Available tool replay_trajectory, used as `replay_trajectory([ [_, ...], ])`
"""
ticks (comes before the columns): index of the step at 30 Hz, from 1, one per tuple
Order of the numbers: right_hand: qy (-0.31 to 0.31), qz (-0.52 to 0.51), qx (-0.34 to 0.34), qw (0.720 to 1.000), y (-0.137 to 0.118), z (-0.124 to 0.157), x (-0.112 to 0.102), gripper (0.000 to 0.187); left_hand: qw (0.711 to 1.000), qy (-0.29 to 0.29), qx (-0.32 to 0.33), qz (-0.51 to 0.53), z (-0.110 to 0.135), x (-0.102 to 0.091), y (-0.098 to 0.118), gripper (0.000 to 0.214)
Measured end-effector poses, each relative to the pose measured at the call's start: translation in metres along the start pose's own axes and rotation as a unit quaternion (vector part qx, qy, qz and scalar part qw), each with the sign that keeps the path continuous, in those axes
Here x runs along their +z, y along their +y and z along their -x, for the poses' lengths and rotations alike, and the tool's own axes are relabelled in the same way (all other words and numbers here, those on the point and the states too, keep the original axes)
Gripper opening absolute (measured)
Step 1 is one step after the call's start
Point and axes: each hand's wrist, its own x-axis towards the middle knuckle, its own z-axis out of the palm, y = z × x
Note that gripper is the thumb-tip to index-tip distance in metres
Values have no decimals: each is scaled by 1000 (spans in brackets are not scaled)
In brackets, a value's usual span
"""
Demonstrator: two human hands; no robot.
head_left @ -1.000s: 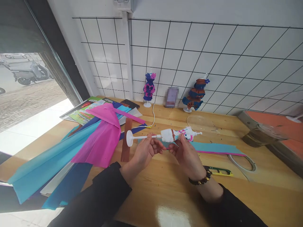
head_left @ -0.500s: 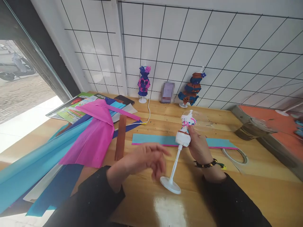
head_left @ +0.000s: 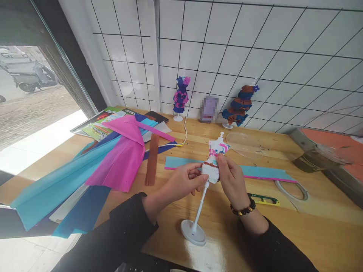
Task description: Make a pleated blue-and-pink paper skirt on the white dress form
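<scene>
**Now Held w/ Both Hands**

Half a sec ago, held by R hand (head_left: 233,182) only; now by L hand (head_left: 183,181) too, so prob. steadier: little white dress form (head_left: 210,173), mid-table, near side of blue-and-pink strip (head_left: 266,173), leaning a bit right. Pinching low body w/ L thumb + fingertips; pressing waist w/ R thumb; can't tell re: other R fingers, mostly hidden.

At far right, clear cup (head_left: 312,160) w/ dark stuff inside, can't tell what. Just past dress form, clear round dish (head_left: 243,145) w/ dark bits (head_left: 262,151) close by.
</scene>
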Motion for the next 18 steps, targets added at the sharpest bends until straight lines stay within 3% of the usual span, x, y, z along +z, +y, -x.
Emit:
replay_trajectory([
  [11,-35,11,6,999,4,0,11,39,999,1,-13,-50,-3,-4,-2,15],
  [18,-17,25,4,1000,6,2,16,39,998,-9,-5,-62,-2,-5,-3,15],
])
